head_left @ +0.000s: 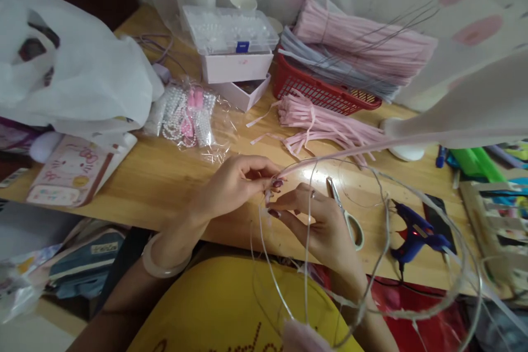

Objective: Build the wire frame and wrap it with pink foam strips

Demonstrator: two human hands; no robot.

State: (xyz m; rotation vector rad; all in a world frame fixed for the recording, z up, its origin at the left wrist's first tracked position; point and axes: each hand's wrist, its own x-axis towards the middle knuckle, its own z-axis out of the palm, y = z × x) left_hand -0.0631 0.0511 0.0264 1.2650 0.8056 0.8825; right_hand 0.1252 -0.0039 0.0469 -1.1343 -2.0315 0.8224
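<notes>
Left hand (243, 184): fingertips pinched on the pink strip's (350, 152) end, above the counter (157, 181) near its front edge, likely to steady it.
Right hand (317, 225): thumb and forefinger curled close to a small pale scrap (268, 197); I can't tell whether it has hold.
Wire loops (462, 253): hanging loose across the front edge, perhaps giving fingers room.
Scissors (337, 198), glue gun (416, 234): right half, toward the front edge, presumably for easy reach.

On my wooden tbl (160, 176), L to R: clear bag of pearl strings (192, 115), white box (249, 98), red bskt (322, 83) w/ pink strip bundle (325, 124) in front, scissors (340, 203), blue glue gun (416, 234).
</notes>
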